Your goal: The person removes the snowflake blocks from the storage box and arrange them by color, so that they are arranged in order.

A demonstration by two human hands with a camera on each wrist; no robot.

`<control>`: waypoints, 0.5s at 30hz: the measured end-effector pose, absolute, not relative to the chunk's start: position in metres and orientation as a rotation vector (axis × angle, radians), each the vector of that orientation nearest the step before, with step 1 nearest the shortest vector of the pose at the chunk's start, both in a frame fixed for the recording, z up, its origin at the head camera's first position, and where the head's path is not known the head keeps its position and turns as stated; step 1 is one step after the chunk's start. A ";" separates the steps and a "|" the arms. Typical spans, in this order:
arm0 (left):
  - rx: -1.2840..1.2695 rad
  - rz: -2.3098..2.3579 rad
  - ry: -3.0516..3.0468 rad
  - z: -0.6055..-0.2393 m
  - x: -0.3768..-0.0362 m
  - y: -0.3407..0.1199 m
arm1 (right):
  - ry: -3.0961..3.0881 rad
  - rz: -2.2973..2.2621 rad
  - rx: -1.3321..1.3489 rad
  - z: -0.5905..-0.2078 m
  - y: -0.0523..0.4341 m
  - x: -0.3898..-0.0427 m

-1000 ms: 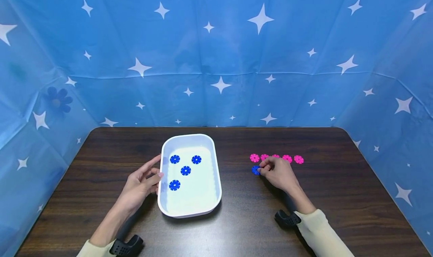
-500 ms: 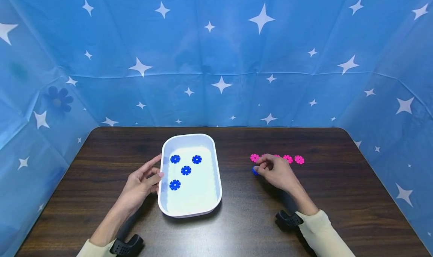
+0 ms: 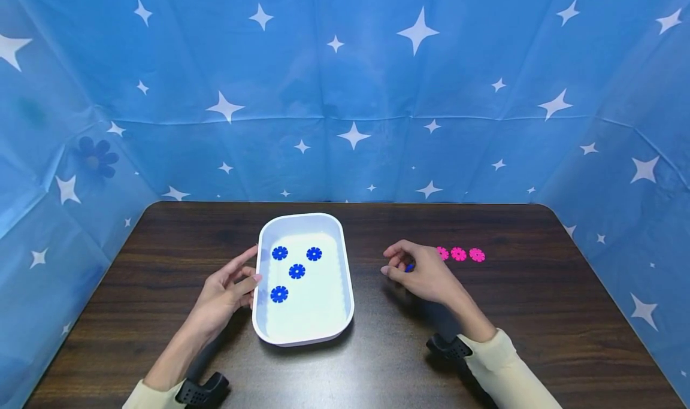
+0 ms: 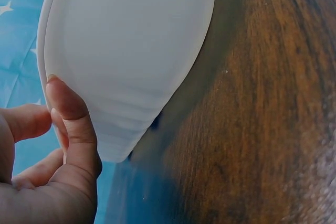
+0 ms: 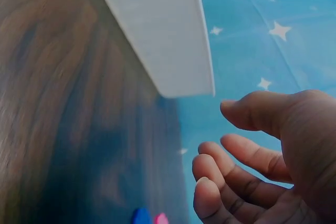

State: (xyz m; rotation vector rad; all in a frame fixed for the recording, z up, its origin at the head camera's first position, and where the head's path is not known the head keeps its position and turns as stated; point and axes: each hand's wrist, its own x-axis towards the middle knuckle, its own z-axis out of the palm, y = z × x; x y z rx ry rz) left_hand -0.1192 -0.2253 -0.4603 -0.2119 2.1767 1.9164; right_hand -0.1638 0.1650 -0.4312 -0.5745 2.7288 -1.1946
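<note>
My left hand (image 3: 220, 301) holds the left side of a white rectangular tray (image 3: 323, 313); in the left wrist view its thumb lies at the tray's rim. Several blue snowflake building discs (image 3: 296, 271) lie spread on the tray's floor. Right of the tray, my right hand (image 3: 426, 274) hovers low over the table, thumb and fingertips apart with nothing between them. A blue snowflake disc (image 3: 409, 267) on the table is mostly hidden behind that hand. Pink snowflake discs (image 3: 458, 254) lie in a row just behind; the hand covers the row's left end.
The dark wood-grain table (image 3: 372, 361) runs back to a blue curtain (image 3: 302, 55) with white stars, which also encloses both sides. A black wrist strap (image 3: 202, 391) sits at the left cuff, and another black strap (image 3: 450, 346) at the right.
My right hand has let go of the blue disc on the table and moved left, its thumb and finger parting. It now covers the left pink discs. The left hand and tray have stayed put.
</note>
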 end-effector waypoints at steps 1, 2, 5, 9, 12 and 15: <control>-0.211 1.917 2.176 -0.460 -0.119 -0.225 | 2.721 -1.203 -0.598 -0.430 0.162 -0.164; -0.209 1.916 2.176 -0.460 -0.119 -0.225 | 2.716 -1.209 -0.617 -0.428 0.159 -0.163; -0.206 1.921 2.173 -0.461 -0.119 -0.225 | 2.694 -1.229 -0.668 -0.423 0.150 -0.163; -0.199 1.928 2.167 -0.461 -0.118 -0.226 | 2.669 -1.244 -0.733 -0.417 0.136 -0.162; -0.195 1.930 2.167 -0.461 -0.118 -0.226 | 2.647 -1.251 -0.778 -0.413 0.125 -0.161; -0.193 1.929 2.169 -0.461 -0.118 -0.225 | 2.621 -1.250 -0.815 -0.409 0.113 -0.160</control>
